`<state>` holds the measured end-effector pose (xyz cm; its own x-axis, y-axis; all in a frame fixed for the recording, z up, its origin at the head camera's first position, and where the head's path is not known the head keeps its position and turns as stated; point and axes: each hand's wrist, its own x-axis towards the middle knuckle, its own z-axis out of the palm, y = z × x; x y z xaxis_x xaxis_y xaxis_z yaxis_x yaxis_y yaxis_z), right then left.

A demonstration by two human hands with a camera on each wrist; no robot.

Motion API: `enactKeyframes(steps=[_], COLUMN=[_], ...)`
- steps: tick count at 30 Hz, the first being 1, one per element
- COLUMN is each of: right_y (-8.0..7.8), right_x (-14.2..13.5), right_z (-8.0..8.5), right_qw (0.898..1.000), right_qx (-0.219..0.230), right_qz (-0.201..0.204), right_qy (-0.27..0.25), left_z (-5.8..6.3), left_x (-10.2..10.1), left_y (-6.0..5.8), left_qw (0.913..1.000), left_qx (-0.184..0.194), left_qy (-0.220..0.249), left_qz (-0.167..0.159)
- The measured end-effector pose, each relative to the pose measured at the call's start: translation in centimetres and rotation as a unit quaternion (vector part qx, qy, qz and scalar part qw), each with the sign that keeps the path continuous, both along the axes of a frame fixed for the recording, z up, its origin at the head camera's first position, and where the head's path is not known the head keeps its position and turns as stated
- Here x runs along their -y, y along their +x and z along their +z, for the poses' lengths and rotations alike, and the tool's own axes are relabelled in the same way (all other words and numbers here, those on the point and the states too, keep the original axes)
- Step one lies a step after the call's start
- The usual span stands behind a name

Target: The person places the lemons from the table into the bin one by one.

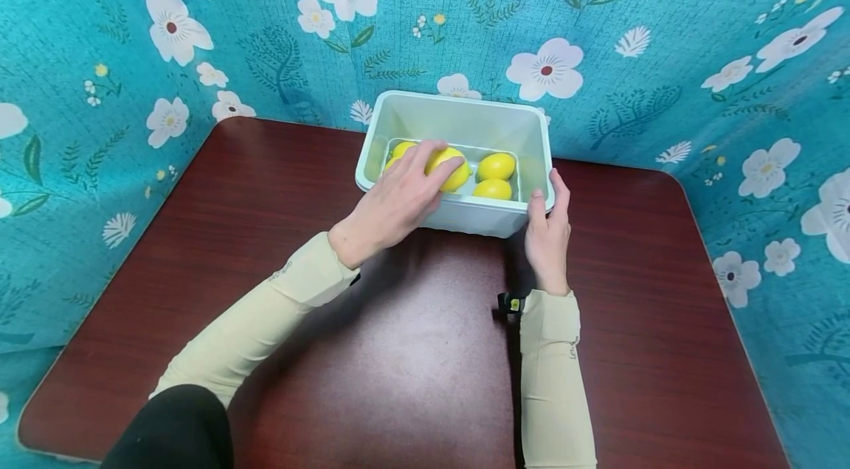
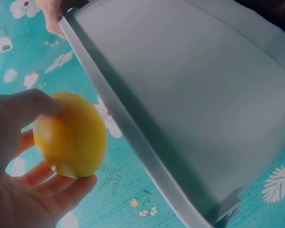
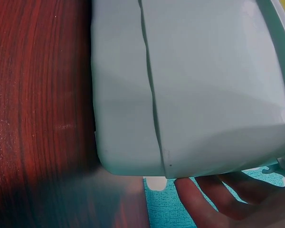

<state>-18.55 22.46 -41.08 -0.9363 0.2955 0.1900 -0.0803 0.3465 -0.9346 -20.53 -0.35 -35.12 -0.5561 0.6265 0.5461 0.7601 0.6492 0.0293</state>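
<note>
A pale green plastic bin (image 1: 474,217) stands at the far side of the table. My left hand (image 1: 395,197) grips a yellow lemon (image 1: 453,172) over the bin's front rim. In the left wrist view, thumb and fingers curl round that lemon (image 2: 71,137), above the level of the rim. Inside the bin lie several more lemons, two of them at the right, one behind the other (image 1: 496,166). Others at the left are partly hidden by my left hand. My right hand (image 1: 550,240) holds the bin's front right corner, thumb at the rim and fingers along the outer side.
The dark red wooden table (image 1: 412,373) extends in front of the bin and to both sides. Close behind it hangs a turquoise flowered cloth (image 1: 425,19), which also runs along the left and right. A dark rounded shape (image 1: 175,432) shows at the lower left.
</note>
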Motion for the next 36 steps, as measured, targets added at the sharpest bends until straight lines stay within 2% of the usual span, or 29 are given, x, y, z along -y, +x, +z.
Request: enactKeyframes(steps=[15, 36], right_y=[0.07, 0.18], right_x=[-0.06, 0.05], right_z=[0.0, 0.21], right_qw=[1.0, 1.0], right_qx=[0.003, 0.004], right_qz=[0.001, -0.003], right_qy=[0.002, 0.009], left_z=[-0.48, -0.7], left_x=[-0.05, -0.32], left_y=[-0.48, -0.68], left_qw=[1.0, 0.9985], left_qx=[-0.004, 0.04], left_qy=[-0.002, -0.034], left_qz=[-0.002, 0.01])
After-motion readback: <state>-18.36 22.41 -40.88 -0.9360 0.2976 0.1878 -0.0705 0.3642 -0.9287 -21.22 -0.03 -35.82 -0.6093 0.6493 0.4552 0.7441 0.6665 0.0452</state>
